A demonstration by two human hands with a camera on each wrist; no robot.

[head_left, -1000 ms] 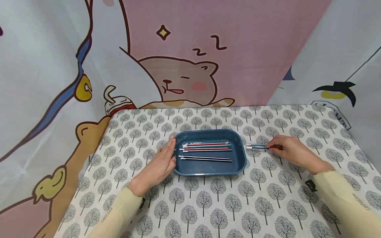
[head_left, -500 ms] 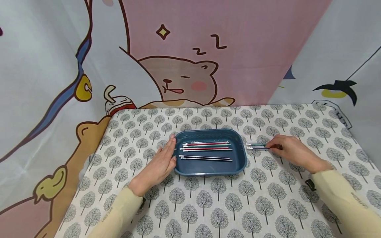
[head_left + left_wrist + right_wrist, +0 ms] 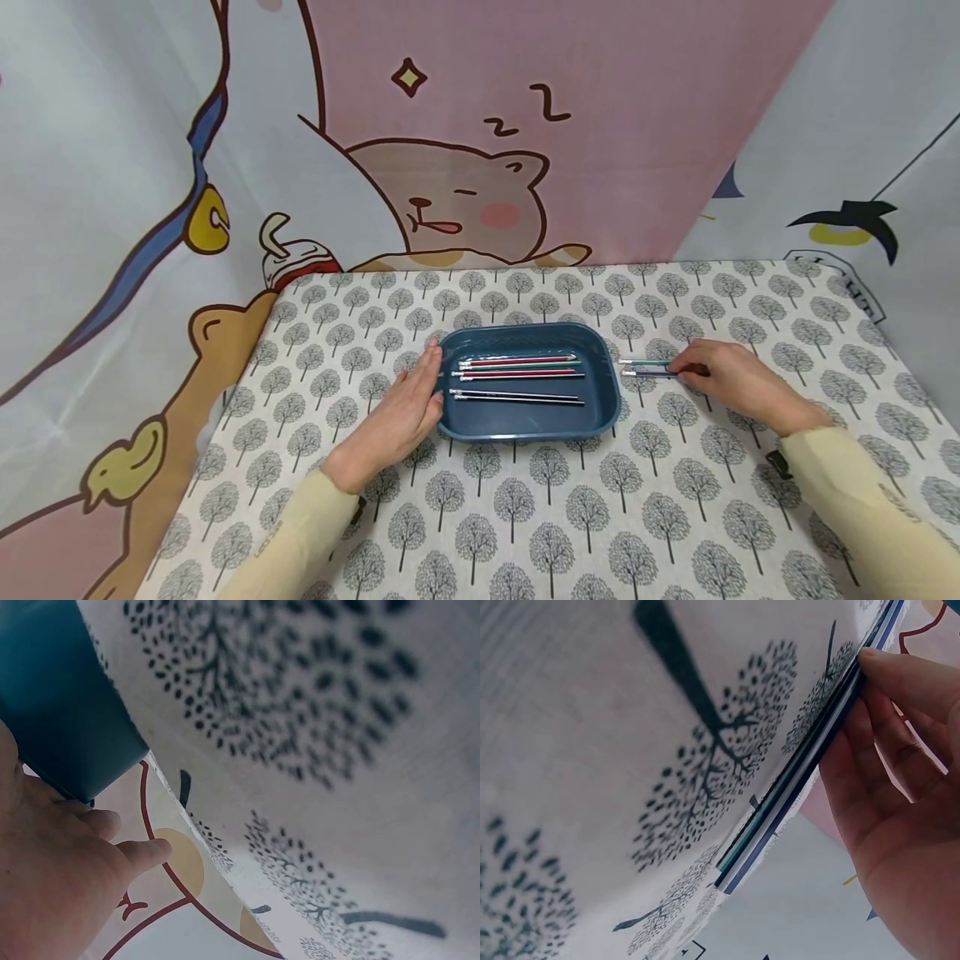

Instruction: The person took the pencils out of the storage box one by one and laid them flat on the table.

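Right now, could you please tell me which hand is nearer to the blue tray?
Left. The left hand touches the blue tray at its left end; the right hand pinches two pencils beyond the opposite end.

Left hand [image 3: 397,417] flat, fingers [image 3: 429,367] straight; right hand [image 3: 727,379] pinching; hands well apart, forearms [image 3: 300,529] angled inward.

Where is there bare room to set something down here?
Bare tablecloth spreads in front of the blue tray, between the sleeves; a shallower strip lies between tray and backdrop. Crowded: the tray's left end, where the left hand rests; beyond its right end, where the right hand pinches two pencils; and inside, where more pencils lie.
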